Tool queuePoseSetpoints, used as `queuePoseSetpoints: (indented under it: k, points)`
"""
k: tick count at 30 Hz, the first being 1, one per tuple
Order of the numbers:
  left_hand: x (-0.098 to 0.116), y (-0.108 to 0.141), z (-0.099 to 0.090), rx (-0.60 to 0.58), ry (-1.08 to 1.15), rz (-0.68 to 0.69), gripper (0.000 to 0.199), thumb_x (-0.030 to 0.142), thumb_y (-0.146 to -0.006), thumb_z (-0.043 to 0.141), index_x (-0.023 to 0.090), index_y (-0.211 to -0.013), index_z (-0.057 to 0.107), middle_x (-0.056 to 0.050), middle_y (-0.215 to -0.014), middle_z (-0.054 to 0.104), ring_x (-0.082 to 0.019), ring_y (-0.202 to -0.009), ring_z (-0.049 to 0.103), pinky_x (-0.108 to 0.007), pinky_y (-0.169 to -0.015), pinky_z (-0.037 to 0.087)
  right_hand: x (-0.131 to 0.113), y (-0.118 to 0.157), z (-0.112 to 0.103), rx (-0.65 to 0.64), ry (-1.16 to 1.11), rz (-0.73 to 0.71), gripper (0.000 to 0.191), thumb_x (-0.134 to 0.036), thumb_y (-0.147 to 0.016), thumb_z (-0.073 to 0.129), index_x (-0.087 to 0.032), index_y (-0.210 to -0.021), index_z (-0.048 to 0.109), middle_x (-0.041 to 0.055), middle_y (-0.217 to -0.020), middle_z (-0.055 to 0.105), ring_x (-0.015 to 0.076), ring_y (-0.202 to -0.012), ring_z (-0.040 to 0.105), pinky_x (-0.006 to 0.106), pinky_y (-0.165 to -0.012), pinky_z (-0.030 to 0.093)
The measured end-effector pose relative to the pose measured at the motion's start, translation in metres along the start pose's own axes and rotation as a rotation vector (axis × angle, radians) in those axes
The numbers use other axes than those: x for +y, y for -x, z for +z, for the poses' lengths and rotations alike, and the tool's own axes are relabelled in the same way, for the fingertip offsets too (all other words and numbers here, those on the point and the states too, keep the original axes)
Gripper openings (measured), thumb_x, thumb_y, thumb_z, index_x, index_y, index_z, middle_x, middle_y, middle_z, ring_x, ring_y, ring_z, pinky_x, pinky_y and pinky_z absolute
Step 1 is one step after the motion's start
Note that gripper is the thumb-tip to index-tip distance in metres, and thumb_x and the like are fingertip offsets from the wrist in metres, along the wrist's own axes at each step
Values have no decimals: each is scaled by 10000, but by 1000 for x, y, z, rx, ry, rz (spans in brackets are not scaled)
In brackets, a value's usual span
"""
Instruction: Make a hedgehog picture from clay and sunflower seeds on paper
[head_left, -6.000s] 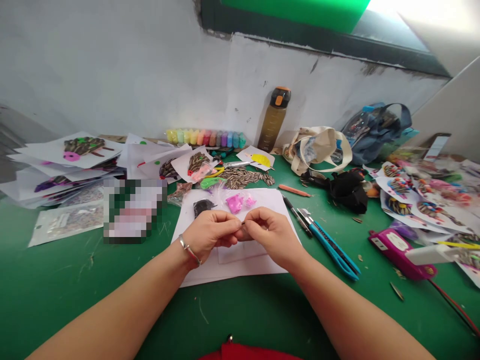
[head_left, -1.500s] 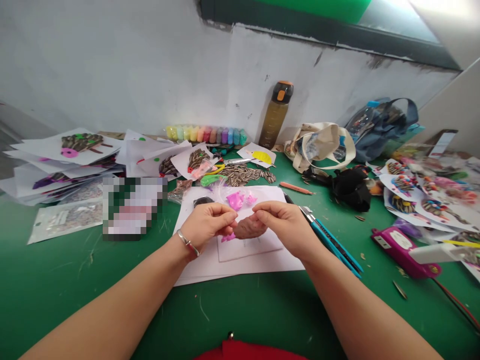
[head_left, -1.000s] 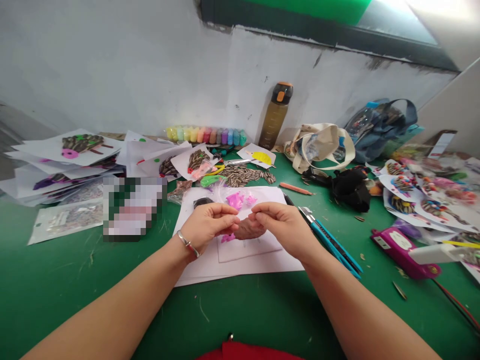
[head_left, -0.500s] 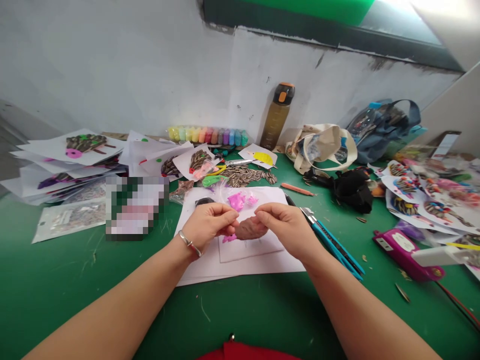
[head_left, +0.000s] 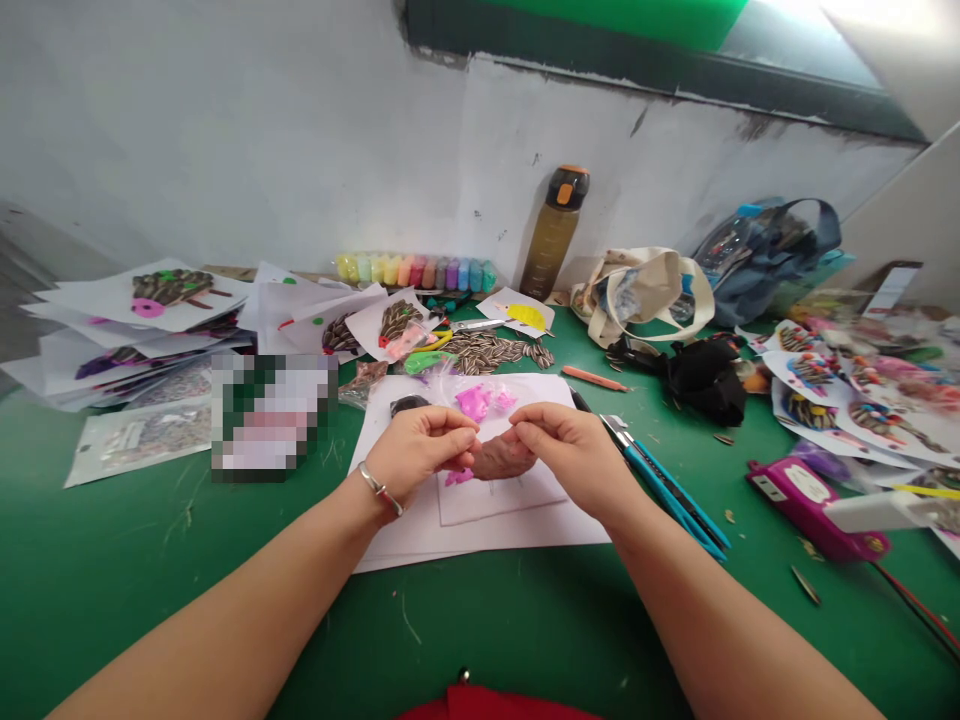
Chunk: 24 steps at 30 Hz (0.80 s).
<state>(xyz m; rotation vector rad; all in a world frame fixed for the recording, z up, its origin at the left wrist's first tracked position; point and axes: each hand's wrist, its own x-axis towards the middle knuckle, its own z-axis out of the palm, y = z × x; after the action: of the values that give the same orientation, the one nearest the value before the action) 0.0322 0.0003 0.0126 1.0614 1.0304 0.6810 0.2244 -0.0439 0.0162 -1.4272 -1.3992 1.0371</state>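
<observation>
Noting the left hand (head_left: pixel 418 452) and right hand (head_left: pixel 576 456) curled nearly shut, fingertips meeting above a brown clay lump (head_left: pixel 504 459); whether either has hold of it cannot be told. The lump sits over a white paper sheet (head_left: pixel 480 540), just beside a pink clay crumb (head_left: pixel 458 477). A clear plastic bag (head_left: pixel 442 385) behind the hands contains pink clay (head_left: pixel 473 403). A blue-handled tool (head_left: pixel 667 495) lies near the sheet's right edge; green work mat (head_left: pixel 225 600) extends past its near edge.
</observation>
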Motion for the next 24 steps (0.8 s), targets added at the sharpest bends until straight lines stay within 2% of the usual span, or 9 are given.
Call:
queuePoseSetpoints:
  k: [5,14,19,21,24]
  points:
    - [1,-1,-1,27,-26,12,257,344,-671,764,137,-781,658,-29,-685,686,-95,-537,590,-243,-570,505,2,0,0,-29,-17,-14,136,-276,-820,537,-188,-817,641,5,-712,663,160,-702,621,296,-692,493]
    - [-1,-3,-1,18,4,1,262,334,-659,780,139,-786,660,-28,-688,691,-103,-548,606,-251,-590,523,1,1,0,-4,23,-17,133,-252,-805,543,-193,-835,659,15,-770,689,170,-757,642,303,-737,495]
    - [-2,-6,-3,33,4,-9,301,379,-656,787,135,-780,661,-26,-703,690,-97,-559,607,-251,-619,529,2,0,3,-8,-17,39,234,-244,-819,530,-204,-1033,614,2,-763,688,170,-771,643,304,-747,492]
    - [-3,-6,-4,38,1,-6,319,392,-645,794,132,-773,659,-26,-699,687,-98,-563,607,-249,-619,525,-1,0,3,-6,56,10,201,-240,-827,518,-212,-1002,613,-3,-775,683,166,-760,630,294,-729,479]
    - [-4,-8,-5,44,-7,13,331,399,-641,794,125,-764,655,-30,-694,687,-96,-556,604,-239,-600,513,-6,2,-1,-12,283,-105,137,-234,-848,496,-219,-840,631,-17,-769,657,154,-741,592,267,-682,438]
